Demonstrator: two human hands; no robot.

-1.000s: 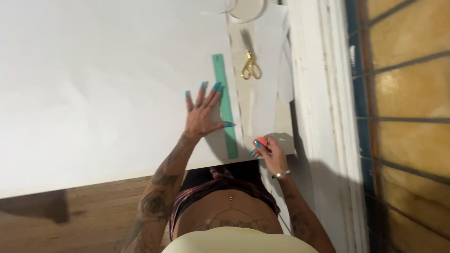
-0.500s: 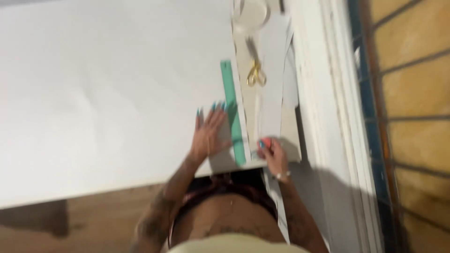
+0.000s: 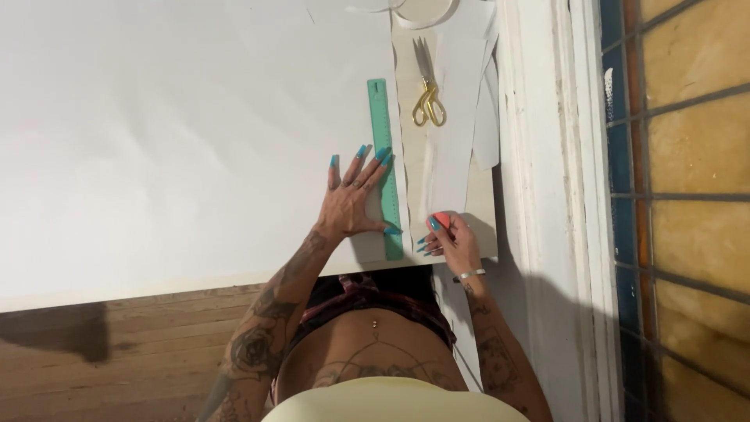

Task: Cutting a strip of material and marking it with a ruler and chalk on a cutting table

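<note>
Left hand (image 3: 355, 199) spread flat, pinning ruler (image 3: 384, 156) near surface's (image 3: 156, 117) right edge; right hand (image 3: 453, 238) pinching orange chalk (image 3: 442, 221).

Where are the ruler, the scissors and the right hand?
ruler (image 3: 381, 133), head view, upper part of the green strip.
scissors (image 3: 429, 107), head view, gold handles.
right hand (image 3: 453, 241), head view, back of the hand.

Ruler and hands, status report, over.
Left hand flat, pinning green ruler on white sheet. Right hand grips orange-red marking piece. Gold scissors lying clear beyond.
</note>
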